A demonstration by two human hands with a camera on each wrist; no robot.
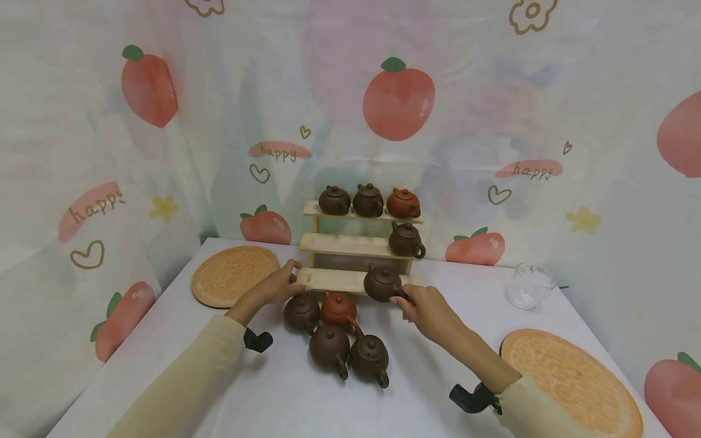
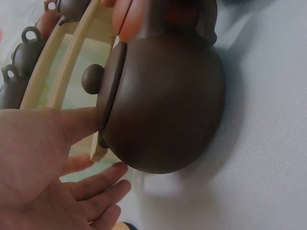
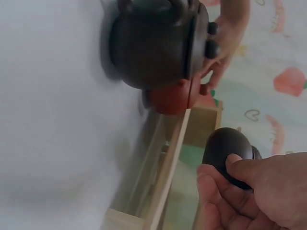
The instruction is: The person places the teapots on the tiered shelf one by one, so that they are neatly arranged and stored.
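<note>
My right hand [image 1: 429, 309] pinches the handle of a dark brown teapot [image 1: 381, 282], which is at the right part of the bottom shelf; whether it touches the board cannot be told. The wooden three-tier rack [image 1: 331, 280] has its bottom left end between the thumb and fingers of my left hand [image 1: 278, 284]. On the table before the rack stand a reddish teapot [image 1: 338, 309] and several dark brown teapots [image 1: 329, 347], close together. In the left wrist view, one dark teapot [image 2: 168, 105] partly hides the thumb.
Two dark teapots and a reddish teapot [image 1: 403, 203] line the top shelf. Another dark teapot [image 1: 406, 239] stands at the middle shelf's right end. Round orange-patterned mats [image 1: 235, 277] lie left and right. A clear glass vessel [image 1: 530, 285] stands at the back right.
</note>
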